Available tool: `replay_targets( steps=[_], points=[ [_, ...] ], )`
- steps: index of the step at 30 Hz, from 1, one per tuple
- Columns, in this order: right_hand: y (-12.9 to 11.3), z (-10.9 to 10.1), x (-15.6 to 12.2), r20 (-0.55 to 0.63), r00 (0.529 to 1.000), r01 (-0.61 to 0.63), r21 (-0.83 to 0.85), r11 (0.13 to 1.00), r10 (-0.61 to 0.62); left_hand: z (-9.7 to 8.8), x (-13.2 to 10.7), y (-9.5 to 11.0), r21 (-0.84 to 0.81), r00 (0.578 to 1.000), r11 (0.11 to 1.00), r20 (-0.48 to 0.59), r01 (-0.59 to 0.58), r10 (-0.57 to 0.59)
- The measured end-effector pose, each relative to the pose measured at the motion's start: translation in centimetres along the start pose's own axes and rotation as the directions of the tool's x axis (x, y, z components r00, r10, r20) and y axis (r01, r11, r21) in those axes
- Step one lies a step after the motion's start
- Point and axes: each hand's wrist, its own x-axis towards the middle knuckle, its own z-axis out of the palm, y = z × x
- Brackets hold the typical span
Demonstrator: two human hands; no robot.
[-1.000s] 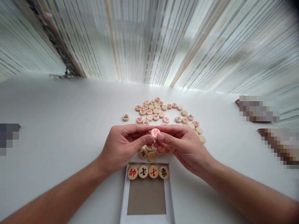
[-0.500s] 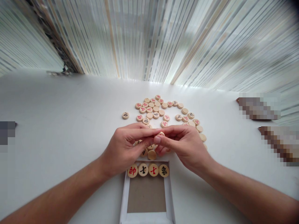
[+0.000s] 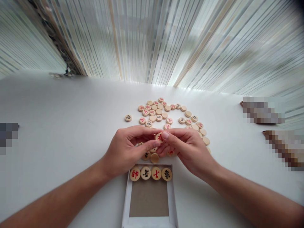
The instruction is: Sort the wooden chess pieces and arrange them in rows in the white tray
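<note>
Wooden discs (image 3: pixel 159 112) marked in red or black, some showing a plain pale face, lie scattered over the white worktop (image 3: pixel 71 123), and by far the greater share of them are out there rather than in the shallow white box (image 3: pixel 126 202). Only one row stands in that box, along its far wall: from left to right, a red-marked disc (image 3: pixel 135 174), a black-marked disc (image 3: pixel 145 173), a second red-marked disc (image 3: pixel 156 173) and a second black-marked disc (image 3: pixel 167 174), side by side with their characters up. From that row towards the near end, the brown bottom (image 3: pixel 149 199) shows, so the box looks to be at an early stage, judging by how many discs lie outside it.

One more disc, the held disc (image 3: pixel 159 137) with a red character, is up between the two hands, just beyond the box's far wall and not in the row. The right hand (image 3: pixel 191 144) grasps it, thumb over its face; the fingers of the left hand (image 3: pixel 128 147) pinch lightly at its left side.

Loose discs spread mostly beyond the hands, in a cluster and a curve reaching right; a lone disc (image 3: pixel 128 118) sits apart at left. Others are partly hidden behind the fingers, so I cannot count them exactly.
</note>
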Motion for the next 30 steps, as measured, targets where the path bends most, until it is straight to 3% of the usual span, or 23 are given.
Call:
replay_targets(
  steps=[11,21,30],
  points=[
    [-0.2,0.1,0.0,0.004,1.000,-0.011,0.018,1.000,0.010,0.1,0.4,0.5,-0.114,0.999,0.992,0.004,0.047,-0.047],
    [-0.1,0.1,-0.2,-0.085,0.996,-0.043,-0.113,0.993,0.033,0.2,0.2,0.5,-0.043,1.000,0.999,0.015,0.021,-0.020],
    [-0.2,0.2,-0.5,-0.056,0.998,-0.016,-0.199,0.980,0.005,0.2,-0.6,0.3,0.009,0.993,0.999,0.109,-0.045,0.044]
  ],
)
